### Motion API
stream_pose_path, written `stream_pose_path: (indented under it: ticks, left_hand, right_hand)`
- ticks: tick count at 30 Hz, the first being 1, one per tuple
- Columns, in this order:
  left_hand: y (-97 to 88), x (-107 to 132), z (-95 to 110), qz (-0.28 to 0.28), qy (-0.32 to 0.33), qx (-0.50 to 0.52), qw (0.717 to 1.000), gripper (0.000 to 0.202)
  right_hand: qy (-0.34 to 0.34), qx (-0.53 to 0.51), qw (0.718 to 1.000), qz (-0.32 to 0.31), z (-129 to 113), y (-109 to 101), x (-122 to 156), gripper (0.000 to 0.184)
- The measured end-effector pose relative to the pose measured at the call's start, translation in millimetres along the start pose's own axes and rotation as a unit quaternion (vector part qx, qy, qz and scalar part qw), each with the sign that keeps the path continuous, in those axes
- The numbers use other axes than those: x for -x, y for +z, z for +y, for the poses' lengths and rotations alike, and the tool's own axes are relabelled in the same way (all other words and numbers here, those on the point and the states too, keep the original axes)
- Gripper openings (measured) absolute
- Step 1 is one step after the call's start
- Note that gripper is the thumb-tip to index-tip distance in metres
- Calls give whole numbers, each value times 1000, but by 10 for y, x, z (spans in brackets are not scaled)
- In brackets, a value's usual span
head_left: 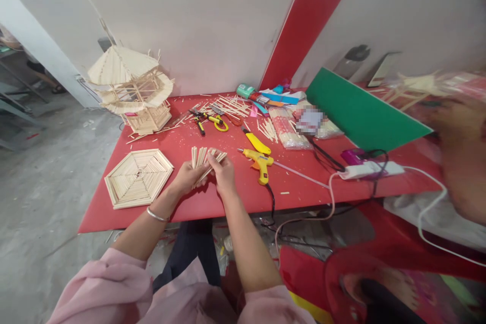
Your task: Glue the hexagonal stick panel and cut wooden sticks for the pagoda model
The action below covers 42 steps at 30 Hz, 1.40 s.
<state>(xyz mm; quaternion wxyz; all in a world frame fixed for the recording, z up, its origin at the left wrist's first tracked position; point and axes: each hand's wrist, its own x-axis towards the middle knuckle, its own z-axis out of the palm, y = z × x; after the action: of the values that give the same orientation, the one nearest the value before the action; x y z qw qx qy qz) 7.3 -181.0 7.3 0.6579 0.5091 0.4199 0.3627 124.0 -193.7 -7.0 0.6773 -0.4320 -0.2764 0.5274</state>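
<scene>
Both my hands are together over the red tabletop near its front edge. My left hand [189, 174] is closed around a bundle of wooden sticks [199, 156] whose ends stand up and fan out. Against it, my right hand [224, 169] grips a few slanting sticks [216, 163] between thumb and fingers. To the left lies a hexagonal stick panel [138, 177] with a raised rim. Right of my hands are a yellow glue gun [261, 162] with a clear glue stick behind it and a yellow utility knife [256, 142].
A stick-built pavilion model [131, 86] stands at the back left. Pliers [199, 124], scissors [221, 122], loose sticks [235, 104] and bagged sticks [286, 129] lie behind my hands. A green board [360, 111] leans at right, near a power strip [372, 169] and another person's arm [463, 162].
</scene>
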Motion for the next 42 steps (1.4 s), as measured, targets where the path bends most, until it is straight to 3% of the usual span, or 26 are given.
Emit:
stream_pose_path:
  ticks: [5, 18, 24, 35, 42]
  left_hand:
    - [-14, 6, -28, -36, 9, -15, 999, 58]
    - [-30, -15, -59, -23, 15, -14, 1000, 57]
    - [-1, 32, 8, -19, -12, -18, 1000, 59]
    - [6, 47, -24, -81, -3, -6, 997, 63]
    - [10, 50, -9, -73, -9, -15, 997, 66]
  right_hand:
    - [15, 6, 1000, -5, 14, -11, 8, 35]
    - [14, 7, 1000, 4, 31, -20, -5, 36]
    - [14, 8, 1000, 3, -6, -18, 11, 38]
    - [46, -19, 996, -72, -10, -3, 24, 31]
    - [26, 0, 999, -40, 17, -21, 9, 31]
